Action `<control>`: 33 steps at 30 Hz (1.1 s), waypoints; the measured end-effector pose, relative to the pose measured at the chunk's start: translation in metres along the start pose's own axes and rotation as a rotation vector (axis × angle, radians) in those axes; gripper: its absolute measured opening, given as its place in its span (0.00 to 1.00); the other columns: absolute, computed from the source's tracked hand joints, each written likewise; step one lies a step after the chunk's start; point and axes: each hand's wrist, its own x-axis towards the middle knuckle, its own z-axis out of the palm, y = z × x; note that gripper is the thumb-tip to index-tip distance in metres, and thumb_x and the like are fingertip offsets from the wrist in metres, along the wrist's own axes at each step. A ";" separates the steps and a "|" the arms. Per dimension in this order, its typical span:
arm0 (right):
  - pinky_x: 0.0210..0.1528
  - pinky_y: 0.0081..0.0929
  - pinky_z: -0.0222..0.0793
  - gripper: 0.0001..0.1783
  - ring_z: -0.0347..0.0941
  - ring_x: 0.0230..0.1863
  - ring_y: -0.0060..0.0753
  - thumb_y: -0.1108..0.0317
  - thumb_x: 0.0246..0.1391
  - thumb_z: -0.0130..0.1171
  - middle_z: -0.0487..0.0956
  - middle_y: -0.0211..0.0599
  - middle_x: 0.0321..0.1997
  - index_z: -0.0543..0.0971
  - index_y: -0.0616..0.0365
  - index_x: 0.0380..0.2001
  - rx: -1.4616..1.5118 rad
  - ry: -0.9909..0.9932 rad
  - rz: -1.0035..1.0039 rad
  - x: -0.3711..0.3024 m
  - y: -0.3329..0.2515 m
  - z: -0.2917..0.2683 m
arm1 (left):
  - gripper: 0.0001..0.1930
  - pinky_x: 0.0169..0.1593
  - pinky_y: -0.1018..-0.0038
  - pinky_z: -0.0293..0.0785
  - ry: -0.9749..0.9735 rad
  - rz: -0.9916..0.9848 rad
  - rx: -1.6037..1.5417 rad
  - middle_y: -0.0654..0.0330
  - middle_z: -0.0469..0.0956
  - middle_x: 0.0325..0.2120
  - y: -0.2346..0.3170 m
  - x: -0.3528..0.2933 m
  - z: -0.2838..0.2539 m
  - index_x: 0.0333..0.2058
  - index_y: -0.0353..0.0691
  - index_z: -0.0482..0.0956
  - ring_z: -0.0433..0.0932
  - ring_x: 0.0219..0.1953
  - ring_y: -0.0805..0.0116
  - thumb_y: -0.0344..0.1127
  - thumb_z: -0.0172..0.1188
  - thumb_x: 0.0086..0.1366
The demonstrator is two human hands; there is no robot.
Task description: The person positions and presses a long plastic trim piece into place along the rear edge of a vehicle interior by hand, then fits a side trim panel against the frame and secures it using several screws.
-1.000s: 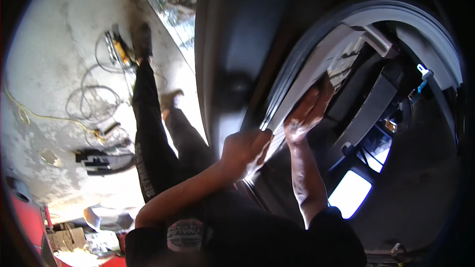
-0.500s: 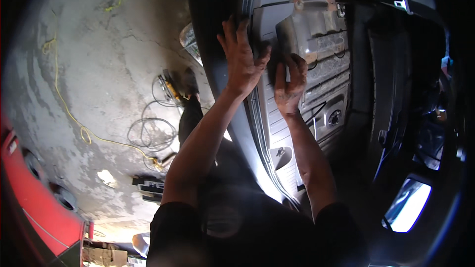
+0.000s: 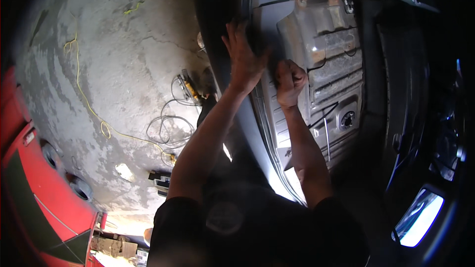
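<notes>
My left hand (image 3: pixel 242 64) lies at the car's door sill, its fingers stretched out and thumb apart. Just right of it, my right hand (image 3: pixel 290 83) is closed in a fist over the grey plastic trim panel (image 3: pixel 275 14) along the sill. Whatever the fist may hold is hidden. Shadow covers the spot between the two hands. Beyond the right hand spreads the bare metal floor pan (image 3: pixel 329 62), ribbed and dirty. A round black fitting (image 3: pixel 348 119) sits in it. A thin light-coloured rod (image 3: pixel 326 138) stands out against the pan nearer to me.
Dark seat parts (image 3: pixel 403 84) flank the pan on the right, and a bright mirror (image 3: pixel 420 217) shows lower right. On the concrete floor (image 3: pixel 133 59) at left are a yellow cord (image 3: pixel 89 101), a coiled dark cable (image 3: pixel 170 126) and a yellow-and-black tool (image 3: pixel 189 89). A red car (image 3: pixel 54 178) stands lower left.
My right hand's fingers have curled from a looser, raised pose into a fist. The left hand stays at the sill. The whole view has shifted slightly, bringing more of the red car in.
</notes>
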 end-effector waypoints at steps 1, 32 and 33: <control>0.23 0.23 0.46 0.21 0.55 0.20 0.13 0.67 0.65 0.54 0.65 0.20 0.16 0.68 0.56 0.16 0.062 -0.008 0.030 0.004 -0.002 0.002 | 0.43 0.75 0.38 0.35 0.003 -0.005 0.007 0.45 0.58 0.67 0.002 0.001 -0.003 0.69 0.41 0.55 0.56 0.72 0.42 0.36 0.70 0.59; 0.76 0.58 0.51 0.33 0.59 0.74 0.60 0.51 0.71 0.55 0.70 0.58 0.68 0.67 0.63 0.68 -0.734 0.098 -0.792 0.027 -0.063 -0.059 | 0.38 0.74 0.36 0.37 -0.051 0.164 0.056 0.45 0.56 0.71 -0.023 0.000 -0.004 0.72 0.47 0.58 0.50 0.75 0.36 0.46 0.65 0.69; 0.79 0.59 0.45 0.33 0.54 0.78 0.61 0.51 0.71 0.55 0.68 0.58 0.70 0.66 0.62 0.69 -0.742 0.119 -0.826 0.015 -0.050 -0.057 | 0.38 0.74 0.39 0.41 -0.028 0.196 0.027 0.44 0.59 0.69 -0.018 0.003 -0.007 0.71 0.45 0.59 0.54 0.73 0.38 0.43 0.66 0.68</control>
